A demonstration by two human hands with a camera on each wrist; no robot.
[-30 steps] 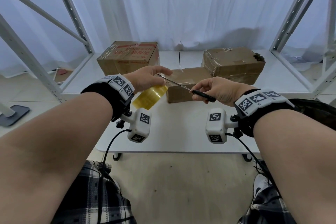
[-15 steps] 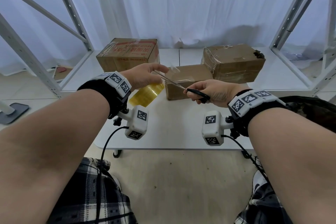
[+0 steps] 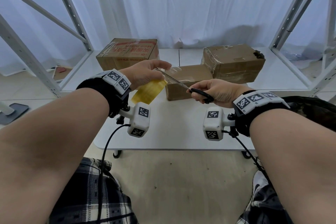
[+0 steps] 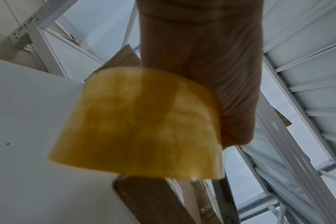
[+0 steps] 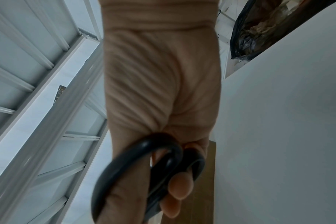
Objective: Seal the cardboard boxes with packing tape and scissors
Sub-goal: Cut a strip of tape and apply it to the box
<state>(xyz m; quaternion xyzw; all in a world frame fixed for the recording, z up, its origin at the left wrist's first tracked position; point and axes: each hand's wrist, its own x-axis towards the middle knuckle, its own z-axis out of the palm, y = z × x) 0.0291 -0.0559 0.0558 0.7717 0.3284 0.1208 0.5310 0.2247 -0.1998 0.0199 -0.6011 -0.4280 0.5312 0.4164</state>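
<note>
Since the earlier picture your two hands sit a little lower and closer to you, and the scissors keep the same slant toward the left hand.

Nearest to you, your left hand [image 3: 145, 76] holds the tape roll [image 3: 149, 92] below the palm, and its thumb and fingers pinch a clear strip of tape [image 3: 168, 70] pulled out from it. Your right hand [image 3: 212, 91] has its fingers curled through the black handles of the scissors [image 3: 183, 85], whose blades point up to the strip. Whether the blades are parted or closed, I cannot tell.

I judge the roll light and stiff, easy to hold by its round body. The loose strip is thin, soft and sticky; it will curl and stick on itself, so keep it stretched and take it only at the end. The scissors are hard and sharp, so hold them by the handles.

I count one roll and one pair of scissors. Further on the white table [image 3: 172, 129] lie three boxes: a small box [image 3: 187, 82] just behind your hands, a printed box [image 3: 127, 53] at far left, and a wrinkled box [image 3: 234, 62] at far right, touching the small one.
</note>
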